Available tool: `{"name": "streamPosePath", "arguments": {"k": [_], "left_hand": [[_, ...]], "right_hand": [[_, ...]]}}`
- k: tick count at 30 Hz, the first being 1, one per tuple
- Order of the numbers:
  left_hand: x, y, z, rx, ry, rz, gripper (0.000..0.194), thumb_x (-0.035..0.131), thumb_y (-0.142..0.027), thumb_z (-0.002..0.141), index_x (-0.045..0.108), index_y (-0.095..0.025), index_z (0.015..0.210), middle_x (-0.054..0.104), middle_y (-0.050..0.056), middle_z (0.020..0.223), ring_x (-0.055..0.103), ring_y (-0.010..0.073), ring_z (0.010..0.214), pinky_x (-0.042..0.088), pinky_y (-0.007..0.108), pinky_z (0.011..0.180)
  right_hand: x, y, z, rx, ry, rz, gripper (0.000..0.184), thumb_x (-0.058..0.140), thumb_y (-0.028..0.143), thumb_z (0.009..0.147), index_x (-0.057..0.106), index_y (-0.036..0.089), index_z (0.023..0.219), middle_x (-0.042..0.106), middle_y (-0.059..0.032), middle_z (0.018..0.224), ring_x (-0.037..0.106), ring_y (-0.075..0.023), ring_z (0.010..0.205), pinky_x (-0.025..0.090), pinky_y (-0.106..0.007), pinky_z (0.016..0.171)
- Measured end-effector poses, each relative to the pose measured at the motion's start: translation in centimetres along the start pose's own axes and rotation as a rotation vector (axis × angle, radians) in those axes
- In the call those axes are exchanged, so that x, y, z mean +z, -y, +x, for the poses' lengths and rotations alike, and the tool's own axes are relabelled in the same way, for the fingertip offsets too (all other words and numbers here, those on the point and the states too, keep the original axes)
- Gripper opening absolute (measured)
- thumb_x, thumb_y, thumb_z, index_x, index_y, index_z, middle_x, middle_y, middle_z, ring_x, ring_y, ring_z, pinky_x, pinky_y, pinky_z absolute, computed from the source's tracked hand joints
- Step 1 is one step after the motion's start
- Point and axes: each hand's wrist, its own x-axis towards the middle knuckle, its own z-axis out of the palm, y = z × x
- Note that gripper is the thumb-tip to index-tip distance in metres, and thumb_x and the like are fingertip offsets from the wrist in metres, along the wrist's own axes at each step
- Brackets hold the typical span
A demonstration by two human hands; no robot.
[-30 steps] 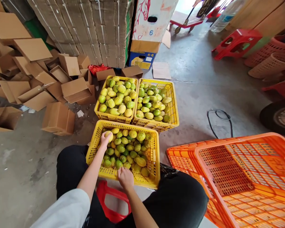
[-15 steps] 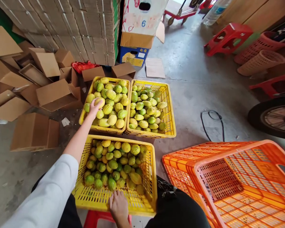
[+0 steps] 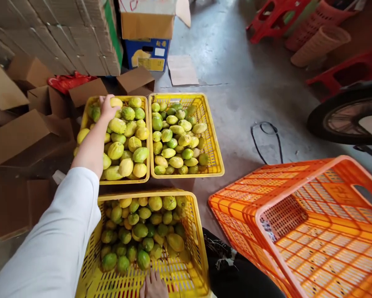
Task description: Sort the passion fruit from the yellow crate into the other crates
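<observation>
My left hand (image 3: 106, 108) reaches to the far end of the far-left yellow crate (image 3: 144, 139) and is closed on a yellow fruit (image 3: 116, 102) above the heap there. My right hand (image 3: 154, 286) rests at the near edge of the nearest yellow crate (image 3: 198, 236), fingers flat on its mesh bottom beside green and yellow fruit (image 3: 144, 229). A third yellow crate (image 3: 214, 142) at the far right holds smaller green-yellow fruit.
A large empty orange crate (image 3: 310, 223) lies tilted to my right. Cardboard boxes (image 3: 21, 136) are piled on the left, with a stack of flat cartons (image 3: 55, 33) behind. A black cable (image 3: 266, 138), a wheel (image 3: 350, 116) and red stools (image 3: 275, 16) are on the concrete floor.
My left hand carried a yellow fruit from the near crate forward to the far end of the far-left crate. The view tilted down and nearer; my right hand stayed at the near crate's edge.
</observation>
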Motion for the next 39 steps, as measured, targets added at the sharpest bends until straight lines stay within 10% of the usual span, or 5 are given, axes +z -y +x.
{"name": "streamPosePath", "arguments": {"k": [7,19,24,30,39], "left_hand": [[1.6,-1.9,1.1,0.179,0.115,0.356,0.058,0.071,-0.003,0.100,0.049,0.003,0.154,0.043,0.022,0.166,0.021,0.0413,0.161,0.013,0.071,0.130],[0.0,-2.7,-3.7,0.519,0.001,0.275,0.068,0.058,-0.002,0.095,0.043,-0.003,0.161,0.027,0.018,0.179,0.036,0.0297,0.158,0.012,0.056,0.136],[-1.0,2.7,-16.1,0.622,0.103,0.236,0.056,0.062,-0.015,0.089,0.062,-0.017,0.145,0.050,0.017,0.164,0.045,0.0331,0.154,0.024,0.054,0.136],[-2.1,12.4,-39.6,0.134,0.587,0.001,0.033,0.073,-0.031,0.078,0.077,-0.033,0.111,0.072,0.017,0.129,0.062,0.0439,0.138,0.036,0.059,0.130],[-0.5,18.4,-61.1,-0.500,1.028,0.648,0.078,0.039,-0.047,0.107,0.026,-0.006,0.171,0.023,0.025,0.181,0.036,0.0349,0.165,0.033,0.043,0.131]], "right_hand": [[4.9,0.2,-0.5,0.028,0.047,-0.019,0.024,0.073,0.023,0.075,0.083,0.024,0.097,0.085,-0.0131,0.107,0.080,-0.0390,0.098,0.067,-0.046,0.075],[-0.7,1.7,1.2,0.017,0.162,0.019,0.023,0.068,0.020,0.083,0.083,0.023,0.099,0.083,-0.0147,0.109,0.079,-0.0381,0.102,0.067,-0.050,0.082],[-5.5,2.4,2.4,0.031,0.279,0.032,0.027,0.059,0.017,0.095,0.083,0.016,0.107,0.081,-0.0177,0.112,0.077,-0.0373,0.109,0.067,-0.051,0.088],[-8.4,2.8,3.3,0.036,0.347,0.044,0.027,0.057,0.016,0.100,0.082,0.013,0.109,0.080,-0.0185,0.111,0.076,-0.0364,0.112,0.064,-0.050,0.092],[-7.9,2.8,3.6,0.009,0.160,0.006,0.024,0.059,0.021,0.102,0.082,0.014,0.101,0.080,-0.0158,0.105,0.076,-0.0304,0.107,0.061,-0.037,0.087]]}}
